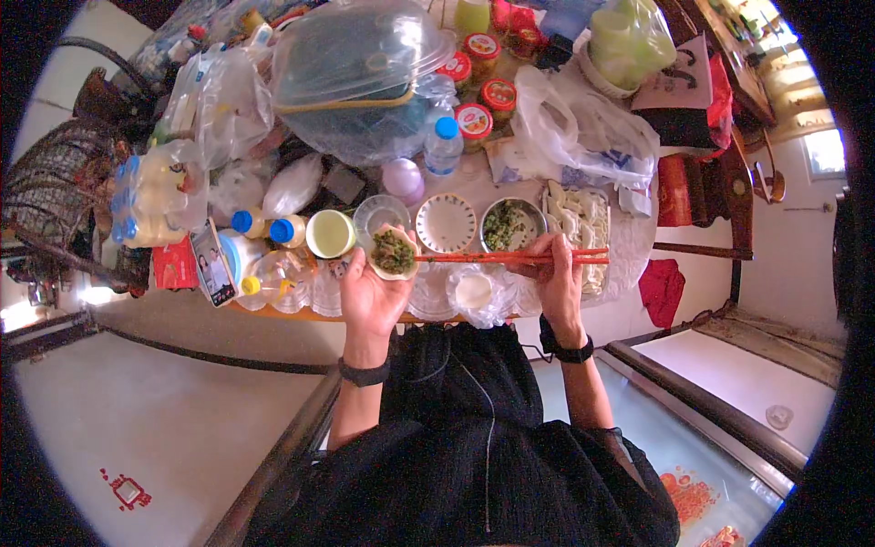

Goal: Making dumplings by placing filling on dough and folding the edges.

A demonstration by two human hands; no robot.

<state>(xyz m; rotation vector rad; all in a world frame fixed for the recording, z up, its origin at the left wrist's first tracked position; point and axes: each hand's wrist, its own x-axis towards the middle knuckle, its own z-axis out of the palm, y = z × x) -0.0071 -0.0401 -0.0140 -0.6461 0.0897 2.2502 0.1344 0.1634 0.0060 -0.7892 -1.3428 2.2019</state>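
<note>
My left hand holds a round dumpling wrapper with green, chopped filling heaped on it. Red chopsticks are gripped in my right hand, their tips touching the edge of the filled wrapper. Behind the chopsticks, a metal bowl holds more of the filling. To its right lies a tray of pale folded dumplings. A patterned plate sits left of the metal bowl. Near the table's front edge, a stack of pale wrappers rests in clear plastic.
A green cup, a clear bowl and blue-capped bottles stand at the left, near a propped phone. Farther back are a water bottle, red-lidded jars, a large covered container and plastic bags.
</note>
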